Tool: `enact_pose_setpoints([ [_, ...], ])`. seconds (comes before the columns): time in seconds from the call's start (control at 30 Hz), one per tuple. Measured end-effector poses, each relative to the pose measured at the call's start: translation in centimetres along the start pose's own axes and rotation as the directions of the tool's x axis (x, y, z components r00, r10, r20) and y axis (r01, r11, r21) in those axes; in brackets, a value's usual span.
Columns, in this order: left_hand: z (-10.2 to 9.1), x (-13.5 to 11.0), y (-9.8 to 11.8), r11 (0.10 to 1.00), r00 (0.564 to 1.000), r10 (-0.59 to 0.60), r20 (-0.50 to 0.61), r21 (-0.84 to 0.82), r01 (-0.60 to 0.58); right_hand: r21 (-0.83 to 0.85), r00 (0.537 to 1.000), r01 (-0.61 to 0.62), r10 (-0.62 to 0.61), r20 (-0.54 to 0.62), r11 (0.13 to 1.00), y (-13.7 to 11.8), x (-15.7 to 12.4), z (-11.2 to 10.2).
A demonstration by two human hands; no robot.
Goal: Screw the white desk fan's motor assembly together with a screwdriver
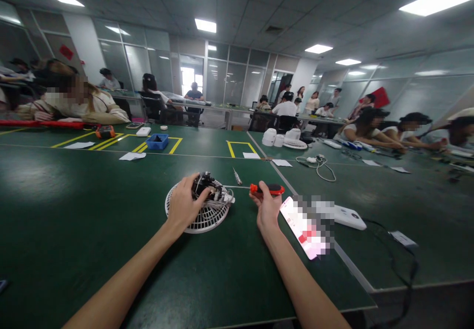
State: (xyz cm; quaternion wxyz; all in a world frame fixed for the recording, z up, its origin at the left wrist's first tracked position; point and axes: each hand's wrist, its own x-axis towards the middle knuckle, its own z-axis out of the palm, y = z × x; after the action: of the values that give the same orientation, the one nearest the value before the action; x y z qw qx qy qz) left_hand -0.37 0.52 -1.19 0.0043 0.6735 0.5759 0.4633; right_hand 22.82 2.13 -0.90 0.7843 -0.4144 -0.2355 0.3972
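Observation:
A white round fan grille [202,216] lies flat on the green table, with a black motor assembly [208,186] and loose wires on top of it. My left hand [184,203] is closed over the left side of that motor assembly. My right hand [267,206] grips a screwdriver with a red and black handle [267,189]. Its thin shaft points left, and the tip meets the motor assembly. A second small screwdriver [237,176] lies on the table just behind.
A phone [301,225] and a white box [348,217] with a black cable lie right of my right hand. Farther back are a blue tray [157,141], white fan parts [292,139], a white cable [320,164] and paper slips. Several people sit at the surrounding tables.

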Motion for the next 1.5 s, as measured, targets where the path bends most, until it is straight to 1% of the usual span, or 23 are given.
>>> enact_pose_setpoints([
  [0.13, -0.23, -0.17, 0.23, 1.000, 1.000, -0.010, -0.018, -0.012, 0.010, -0.007, 1.000, -0.009, 0.009, 0.006, 1.000, -0.12, 0.05, -0.10],
  [0.53, 0.41, -0.56, -0.33, 0.999, 0.997, -0.005, -0.076, -0.038, 0.002, -0.024, 1.000, -0.018, 0.018, 0.023, 1.000, -0.33, -0.47, 0.12],
  [0.77, 0.39, -0.54, -0.27, 0.997, 0.997, -0.020, -0.079, -0.076, 0.014, -0.040, 0.995, -0.077, 0.080, 0.065, 0.996, -0.26, -0.57, 0.14],
  [0.93, 0.46, -0.54, -0.22, 0.997, 0.997, -0.024, -0.080, -0.077, 0.018, -0.049, 0.993, -0.104, 0.106, 0.056, 0.993, -0.19, -0.71, 0.17],
  [1.17, 0.25, -0.65, 0.34, 0.997, 0.996, -0.047, -0.076, -0.065, 0.042, 0.065, 0.997, -0.077, 0.076, 0.025, 0.995, 0.00, -0.37, -0.16],
  [1.37, 0.45, -0.75, 0.22, 0.997, 0.995, -0.063, -0.071, -0.052, 0.060, -0.037, 0.997, -0.073, 0.074, 0.020, 0.997, 0.08, -0.48, 0.05],
  [1.5, 0.50, -0.78, 0.12, 0.998, 0.996, -0.051, -0.074, -0.039, 0.049, -0.063, 0.998, -0.054, 0.057, 0.039, 0.997, 0.17, -0.81, 0.22],
])
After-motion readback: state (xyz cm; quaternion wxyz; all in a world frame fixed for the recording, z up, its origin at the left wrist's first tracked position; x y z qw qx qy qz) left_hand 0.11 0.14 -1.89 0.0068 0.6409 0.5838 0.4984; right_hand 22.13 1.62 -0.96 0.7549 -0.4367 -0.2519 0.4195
